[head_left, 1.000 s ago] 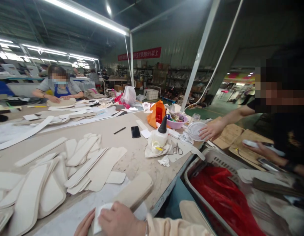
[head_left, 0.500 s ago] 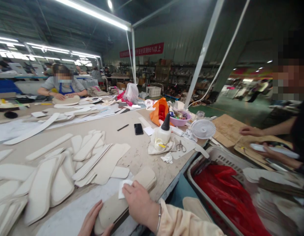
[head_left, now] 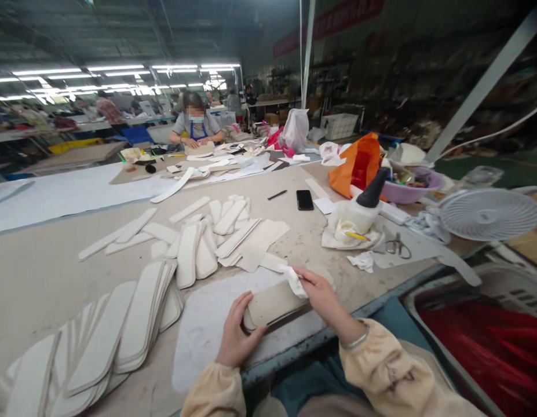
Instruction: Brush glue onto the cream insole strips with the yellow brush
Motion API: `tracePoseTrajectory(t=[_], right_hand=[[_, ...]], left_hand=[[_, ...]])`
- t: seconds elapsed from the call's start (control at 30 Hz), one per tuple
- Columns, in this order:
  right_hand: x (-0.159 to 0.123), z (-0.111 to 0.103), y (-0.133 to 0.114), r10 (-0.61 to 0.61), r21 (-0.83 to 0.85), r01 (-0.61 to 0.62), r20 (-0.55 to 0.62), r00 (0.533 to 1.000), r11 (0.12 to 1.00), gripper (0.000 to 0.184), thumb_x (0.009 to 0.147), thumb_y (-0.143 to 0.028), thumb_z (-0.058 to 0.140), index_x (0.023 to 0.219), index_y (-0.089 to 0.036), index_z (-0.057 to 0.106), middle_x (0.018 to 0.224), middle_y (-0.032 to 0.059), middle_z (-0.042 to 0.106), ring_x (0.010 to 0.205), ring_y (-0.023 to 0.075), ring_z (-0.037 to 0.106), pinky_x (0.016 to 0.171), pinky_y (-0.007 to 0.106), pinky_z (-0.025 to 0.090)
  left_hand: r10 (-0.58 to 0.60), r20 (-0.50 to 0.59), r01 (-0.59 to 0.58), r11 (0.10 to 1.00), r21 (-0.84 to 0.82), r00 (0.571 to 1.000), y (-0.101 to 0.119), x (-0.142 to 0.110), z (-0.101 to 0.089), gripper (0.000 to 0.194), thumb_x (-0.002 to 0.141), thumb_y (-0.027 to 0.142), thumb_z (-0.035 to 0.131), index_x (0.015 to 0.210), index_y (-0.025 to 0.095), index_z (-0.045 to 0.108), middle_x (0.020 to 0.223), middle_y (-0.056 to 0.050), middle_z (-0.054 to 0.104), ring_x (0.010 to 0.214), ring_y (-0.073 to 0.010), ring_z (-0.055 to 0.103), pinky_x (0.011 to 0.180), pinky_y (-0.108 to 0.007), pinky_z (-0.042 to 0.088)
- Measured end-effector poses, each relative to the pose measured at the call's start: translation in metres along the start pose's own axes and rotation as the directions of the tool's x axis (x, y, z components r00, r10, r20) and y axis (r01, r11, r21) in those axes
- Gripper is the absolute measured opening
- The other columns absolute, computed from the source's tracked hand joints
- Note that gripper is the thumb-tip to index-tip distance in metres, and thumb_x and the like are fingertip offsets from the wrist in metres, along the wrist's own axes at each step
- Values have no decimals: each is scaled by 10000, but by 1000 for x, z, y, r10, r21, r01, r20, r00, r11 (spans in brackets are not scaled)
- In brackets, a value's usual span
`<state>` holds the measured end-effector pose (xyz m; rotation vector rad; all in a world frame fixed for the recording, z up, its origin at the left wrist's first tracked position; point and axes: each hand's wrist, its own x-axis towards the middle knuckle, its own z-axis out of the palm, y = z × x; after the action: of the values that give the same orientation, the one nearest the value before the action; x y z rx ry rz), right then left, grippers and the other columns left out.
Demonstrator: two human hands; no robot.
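Head view: the left hand (head_left: 237,335) cups the near left end of a beige stack (head_left: 274,302), fingers along one edge and thumb along the other. The right hand (head_left: 324,296) pinches a white cloth (head_left: 296,284) between thumb and fingers, over the far part of the stack; blur there makes it hard to tell how firmly the cloth presses. The stack lies at the bench's near edge, partly over a white sheet (head_left: 194,330).

To the left, many pale pieces (head_left: 135,315) lie in overlapping heaps on the bench (head_left: 42,272). Past the stack are a phone (head_left: 304,200) and, just left of it, a pen (head_left: 277,195). Further right stands a bottle (head_left: 357,215) with a black nozzle, near scissors (head_left: 398,246) and a crumpled tissue (head_left: 361,262). Behind the bottle are an orange bag (head_left: 364,156) and a purple basin (head_left: 413,191); a white fan (head_left: 489,214) lies right of them. Across the bench, a co-worker (head_left: 197,128) in a blue apron has both hands on a piece.
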<state>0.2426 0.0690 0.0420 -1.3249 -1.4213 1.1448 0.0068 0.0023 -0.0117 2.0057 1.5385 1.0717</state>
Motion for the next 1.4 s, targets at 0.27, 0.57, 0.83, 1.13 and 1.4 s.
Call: tracePoseTrajectory(t=[0.27, 0.57, 0.83, 1.13, 1.4], right_hand=[[-34, 50, -11, -353, -480, 501, 368, 860, 720, 330, 833, -50, 455, 1086, -130, 650, 1179, 130, 639, 1081, 209, 572, 988, 401, 454], [-32, 27, -11, -412, -540, 541, 351, 841, 644, 339, 845, -14, 439, 1113, -130, 610, 1140, 107, 639, 1047, 188, 546, 943, 336, 453], [-39, 45, -14, -353, -636, 613, 501, 790, 469, 226, 828, -37, 470, 997, -93, 609, 1000, 121, 610, 862, 214, 505, 823, 355, 449], [-30, 31, -21, -318, -663, 479, 359, 878, 575, 336, 814, 0, 442, 1092, -127, 581, 1057, 113, 611, 944, 215, 488, 855, 354, 418], [-42, 59, -20, -444, -538, 756, 612, 654, 373, 135, 852, -123, 500, 961, -105, 577, 960, 87, 602, 817, 200, 479, 770, 352, 420]], left_hand=[[39, -4, -39, 999, 0, 999, 1, 1, -1, 619, 748, 299, 681, 1310, 186, 448, 1323, -155, 507, 1242, -307, 480, 1035, -520, 430], [37, -22, -36, 999, 18, 999, -3, 2, 0, 598, 752, 288, 669, 1305, 197, 463, 1319, -139, 518, 1230, -296, 498, 1028, -508, 442], [42, -6, -42, 999, -7, 999, 1, 1, -2, 539, 728, 222, 639, 1250, 170, 514, 1329, -141, 507, 1229, -303, 498, 1027, -482, 446], [33, -3, -33, 999, 7, 999, -4, -3, 0, 695, 774, 154, 501, 1441, 225, 319, 1467, -107, 400, 1337, -276, 397, 1102, -482, 361], [69, 21, -70, 996, 60, 997, -16, -7, 8, 622, 881, 156, 393, 1468, 295, 242, 1550, -47, 260, 1394, -239, 305, 1123, -456, 324]])
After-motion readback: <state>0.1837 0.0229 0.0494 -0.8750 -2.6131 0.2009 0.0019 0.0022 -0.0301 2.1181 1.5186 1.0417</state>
